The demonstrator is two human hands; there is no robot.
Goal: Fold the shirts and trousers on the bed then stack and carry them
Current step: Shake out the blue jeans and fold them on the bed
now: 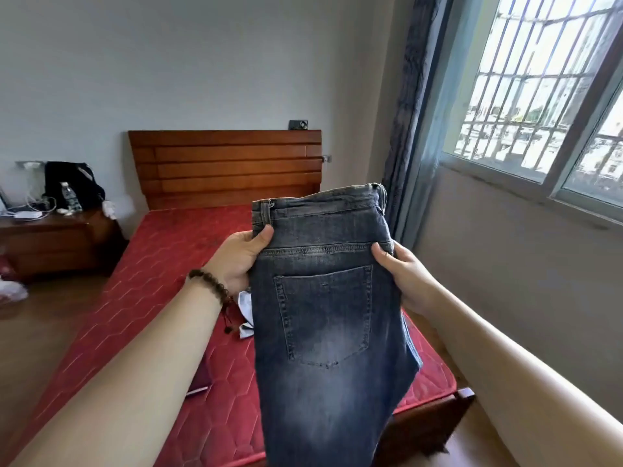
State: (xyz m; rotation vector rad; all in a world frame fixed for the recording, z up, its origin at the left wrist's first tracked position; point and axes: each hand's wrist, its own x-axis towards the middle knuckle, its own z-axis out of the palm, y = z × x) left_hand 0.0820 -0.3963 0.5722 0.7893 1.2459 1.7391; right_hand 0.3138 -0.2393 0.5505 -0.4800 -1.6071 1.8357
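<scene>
Faded blue denim jeans (323, 308) hang long-axis vertical, waistband up, left hand (241, 261) and right hand (403, 278) each pinching a side edge above the red quilted mattress (161, 284).

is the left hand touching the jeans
Touching: the head view shows the left hand gripping the jeans near the waistband, thumb over the denim.
</scene>
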